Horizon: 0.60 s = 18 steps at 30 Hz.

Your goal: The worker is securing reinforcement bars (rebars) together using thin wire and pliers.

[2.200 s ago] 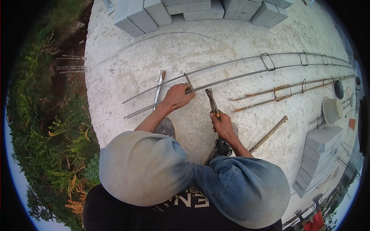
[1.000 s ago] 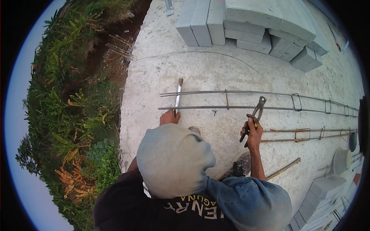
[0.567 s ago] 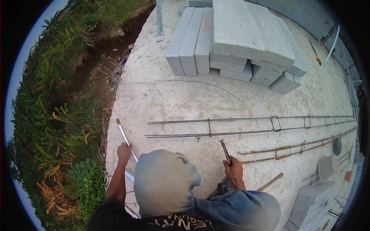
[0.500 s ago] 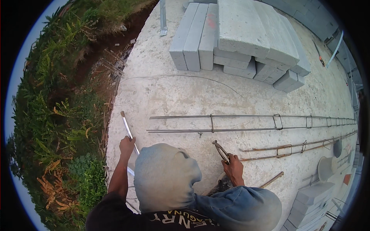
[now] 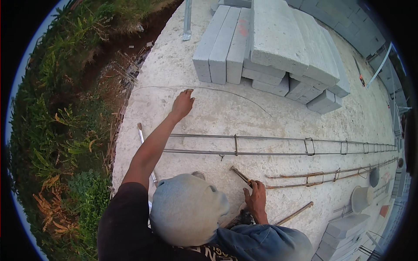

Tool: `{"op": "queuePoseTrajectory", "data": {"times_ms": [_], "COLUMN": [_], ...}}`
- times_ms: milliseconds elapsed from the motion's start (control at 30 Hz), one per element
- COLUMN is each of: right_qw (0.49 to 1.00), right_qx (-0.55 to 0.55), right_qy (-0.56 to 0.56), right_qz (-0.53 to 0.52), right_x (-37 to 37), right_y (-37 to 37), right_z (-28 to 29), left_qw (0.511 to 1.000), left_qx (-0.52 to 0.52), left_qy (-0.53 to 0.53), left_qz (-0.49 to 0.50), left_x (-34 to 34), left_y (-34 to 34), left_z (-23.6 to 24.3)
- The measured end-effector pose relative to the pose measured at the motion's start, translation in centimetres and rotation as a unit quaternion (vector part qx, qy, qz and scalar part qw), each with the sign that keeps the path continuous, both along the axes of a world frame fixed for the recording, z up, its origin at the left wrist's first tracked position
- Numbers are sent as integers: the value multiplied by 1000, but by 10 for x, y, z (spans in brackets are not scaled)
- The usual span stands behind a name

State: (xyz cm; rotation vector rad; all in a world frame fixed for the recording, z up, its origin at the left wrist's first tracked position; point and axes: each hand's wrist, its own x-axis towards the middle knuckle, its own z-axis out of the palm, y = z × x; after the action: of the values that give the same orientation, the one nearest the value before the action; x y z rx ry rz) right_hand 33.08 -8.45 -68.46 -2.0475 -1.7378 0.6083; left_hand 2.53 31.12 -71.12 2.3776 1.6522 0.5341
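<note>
My left hand reaches far forward over the concrete slab, its fingertips pinched at a thin wire that lies in a long curve. In my right hand is a pair of pincers, the jaws pointing forward and left; the palm hides part of the handles. A silver metal rod with a brownish end lies under my left forearm. Between the hands stretches a long rebar frame with square stirrups.
A stack of grey blocks stands ahead. To the right lie a rusty rebar frame, a rusty bar, a bucket and more blocks. The slab edge drops off on the left toward plants.
My left hand has let go of the silver rod and moved forward to the wire. The pincers in my right hand have swung lower and toward the left.
</note>
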Motion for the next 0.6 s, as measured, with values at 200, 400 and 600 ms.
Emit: {"op": "queuePoseTrajectory", "data": {"times_ms": [200, 400, 600], "right_qw": [989, 986, 886], "right_qx": [-41, 11, 2], "right_qy": [110, 96, 407], "right_qz": [-90, -133, -223], "right_x": [4, 26, 63], "right_y": [-1, -21, 34], "right_z": [27, 18, 66], "left_qw": [992, 976, 962], "left_qx": [-37, 47, 7], "left_qy": [116, 162, 46], "left_qz": [-20, -138, -270], "left_x": [33, 38, 116], "left_y": [63, 31, -72], "left_z": [-58, -41, 86]}}
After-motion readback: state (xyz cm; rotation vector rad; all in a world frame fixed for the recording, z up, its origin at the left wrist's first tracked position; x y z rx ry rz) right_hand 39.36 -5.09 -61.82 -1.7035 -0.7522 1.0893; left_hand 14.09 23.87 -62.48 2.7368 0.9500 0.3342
